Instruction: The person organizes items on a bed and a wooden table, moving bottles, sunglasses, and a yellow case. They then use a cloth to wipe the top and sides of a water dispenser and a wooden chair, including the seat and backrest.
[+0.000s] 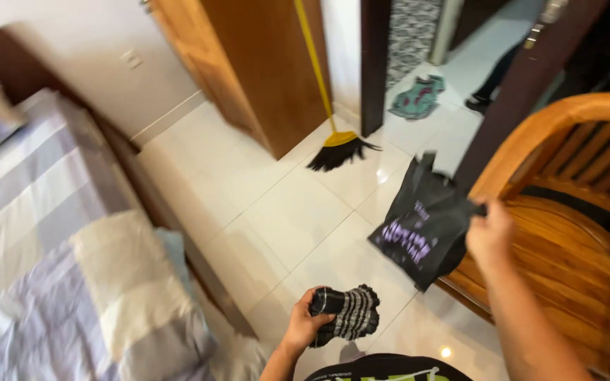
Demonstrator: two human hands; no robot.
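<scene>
Left hand (307, 323) clenched on striped black-and-white cloth bundle (351, 312) over tiled floor (298, 212), right hand (490, 236) pinching black plastic bag (418, 226) by its top (hangs open-ish) beside wooden chair (566, 240).

I see one package: a black plastic bag (423, 227) with purple and pale lettering on its face. It hangs crumpled in the air, pinched at its upper corner by my right hand (490, 236), over the white tiled floor (277, 212) just beside the wooden chair's (566, 233) front edge.
</scene>
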